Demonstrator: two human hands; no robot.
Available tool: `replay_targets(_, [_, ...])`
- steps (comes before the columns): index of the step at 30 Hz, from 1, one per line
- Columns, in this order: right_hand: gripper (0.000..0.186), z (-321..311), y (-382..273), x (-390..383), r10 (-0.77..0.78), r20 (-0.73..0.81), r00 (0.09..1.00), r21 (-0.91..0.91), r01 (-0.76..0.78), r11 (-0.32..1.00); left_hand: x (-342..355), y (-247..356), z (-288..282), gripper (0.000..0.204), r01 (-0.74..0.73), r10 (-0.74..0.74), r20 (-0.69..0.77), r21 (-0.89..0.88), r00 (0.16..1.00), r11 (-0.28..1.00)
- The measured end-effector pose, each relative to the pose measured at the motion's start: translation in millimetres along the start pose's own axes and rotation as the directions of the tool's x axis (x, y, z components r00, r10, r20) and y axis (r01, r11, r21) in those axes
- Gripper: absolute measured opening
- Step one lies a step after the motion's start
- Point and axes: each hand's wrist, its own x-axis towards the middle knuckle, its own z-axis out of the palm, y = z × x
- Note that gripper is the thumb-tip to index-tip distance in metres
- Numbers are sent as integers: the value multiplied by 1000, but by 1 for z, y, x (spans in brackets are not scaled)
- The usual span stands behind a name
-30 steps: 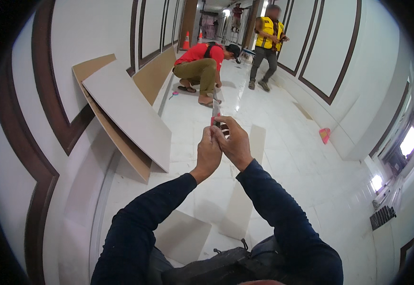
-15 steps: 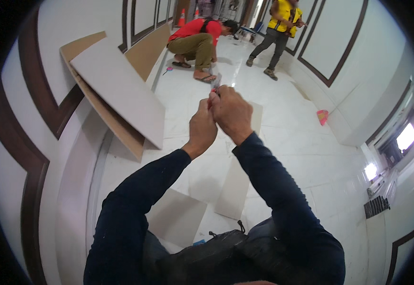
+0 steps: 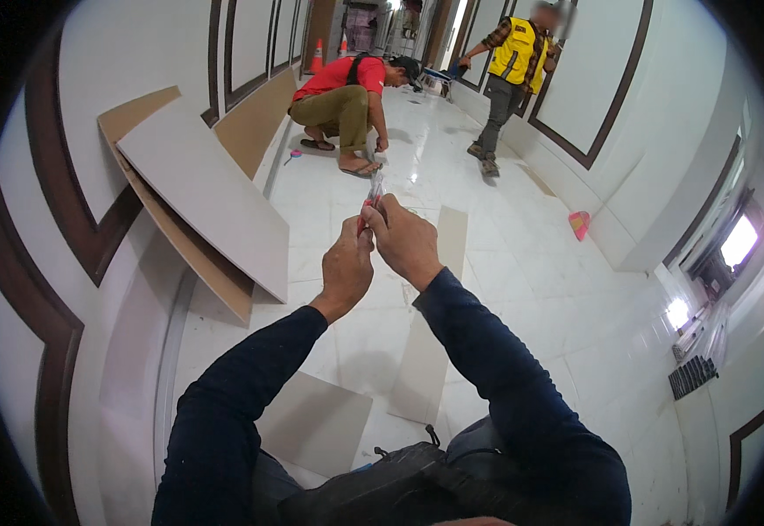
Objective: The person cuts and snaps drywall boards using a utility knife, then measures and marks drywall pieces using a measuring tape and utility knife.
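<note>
My left hand [image 3: 346,268] and my right hand [image 3: 407,242] are raised in front of me at mid-view, close together. Between them is a small red tool with a silvery, partly see-through tip [image 3: 376,186] pointing away from me. The fingers of both hands are closed around its red part, which they mostly cover, so its exact kind does not show. Below my hands, a long narrow pale board [image 3: 426,351] lies on the floor. A wider piece of pale board [image 3: 316,421] lies near my knees, partly behind my left forearm.
Large boards [image 3: 211,188] lean against the left wall. Ahead, a person in a red shirt [image 3: 338,105] squats on the white tiled floor [image 3: 540,289]; another in a yellow vest [image 3: 513,53] stands at right. A pink-red object [image 3: 579,224] sits by the right wall. Orange cones [image 3: 317,57] stand far off.
My hands have come lower and a little left in view, still together on the red tool, whose tip now shows more. The person in the yellow vest has shifted stance and stretched out an arm.
</note>
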Motion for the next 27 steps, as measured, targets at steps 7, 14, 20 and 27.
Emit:
replay_targets(7, [41, 32, 16, 2, -39, 52, 998, 498, 7, 867, -9, -7, -7, 29, 127, -102, 150, -165, 983, 978])
replay_targets(14, [28, 45, 110, 26, -21, 23, 1000, 971, -18, 240, -22, -21, 20, 49, -252, 171, 591, 57, 788, 966])
replay_targets(20, [32, 120, 89, 35, 100, -11, 995, 716, -62, 695, -54, -227, -70, 53, -243, -399, 808, 532, 433, 811])
replay_targets(27, [52, 78, 187, 2, 117, 238, 964, 44, -131, 990, -113, -193, -21, 30, -463, -281, 953, 300, 111, 834])
